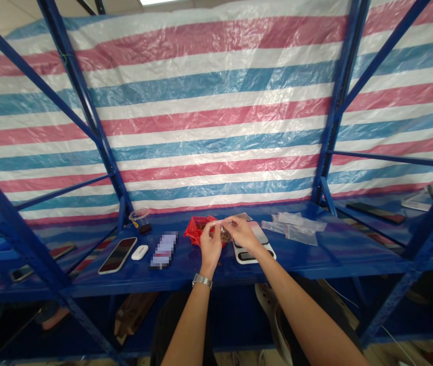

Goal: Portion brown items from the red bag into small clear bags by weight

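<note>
A small clear plastic bag (224, 236) with brown bits in it hangs between my hands, both pinching its top edge. My left hand (210, 246), with a metal-band watch on the wrist, has its fingers closed at the bag's left corner. At the right corner, my right hand (241, 234) is closed too. Behind my left hand lies an open red plastic bag (192, 232) holding dark brown pieces. A white digital scale (261, 234) sits under and beside my right hand, partly covered by it. Several flat clear zip bags (300, 229) lie to the right.
On the left of the blue shelf (346, 250) are a phone (118, 255), a white earbud case (140, 252), another phone with a blurred screen (164, 249) and a clear plastic cup (140, 220). Blue posts (328, 132) and a striped tarp (216, 112) stand around it.
</note>
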`<act>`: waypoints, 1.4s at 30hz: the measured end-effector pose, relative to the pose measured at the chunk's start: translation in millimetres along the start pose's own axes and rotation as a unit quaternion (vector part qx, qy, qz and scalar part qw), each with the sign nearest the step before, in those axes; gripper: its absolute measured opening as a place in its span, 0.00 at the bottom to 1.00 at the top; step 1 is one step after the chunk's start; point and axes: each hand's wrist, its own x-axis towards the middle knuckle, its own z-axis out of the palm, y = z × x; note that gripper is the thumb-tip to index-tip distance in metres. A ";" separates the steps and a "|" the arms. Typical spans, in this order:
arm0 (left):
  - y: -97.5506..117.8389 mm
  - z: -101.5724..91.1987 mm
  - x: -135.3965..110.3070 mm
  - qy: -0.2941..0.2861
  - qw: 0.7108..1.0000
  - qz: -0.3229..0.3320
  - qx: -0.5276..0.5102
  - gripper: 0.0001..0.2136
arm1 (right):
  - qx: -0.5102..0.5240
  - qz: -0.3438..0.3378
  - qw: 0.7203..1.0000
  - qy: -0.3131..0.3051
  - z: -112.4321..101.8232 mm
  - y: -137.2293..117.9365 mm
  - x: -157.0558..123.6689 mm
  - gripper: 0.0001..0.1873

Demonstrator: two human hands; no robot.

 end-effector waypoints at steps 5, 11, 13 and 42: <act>1.9 0.8 -1.1 0.009 1.000 0.013 -0.008 0.09 | -0.012 -0.027 0.999 0.016 1.2 -1.0 -0.4 0.16; 2.9 -1.9 -1.6 -0.007 1.000 -0.020 -0.023 0.09 | -0.032 -0.025 0.999 -0.009 -0.7 -3.7 -1.4 0.14; 1.9 -3.5 -0.9 -0.023 0.999 -0.021 -0.017 0.09 | -0.050 -0.037 0.998 -0.008 -4.4 -3.8 -0.1 0.13; -3.5 -22.7 8.4 0.077 0.991 0.033 0.103 0.19 | -0.445 0.201 0.870 0.067 -151.5 59.0 2.5 0.24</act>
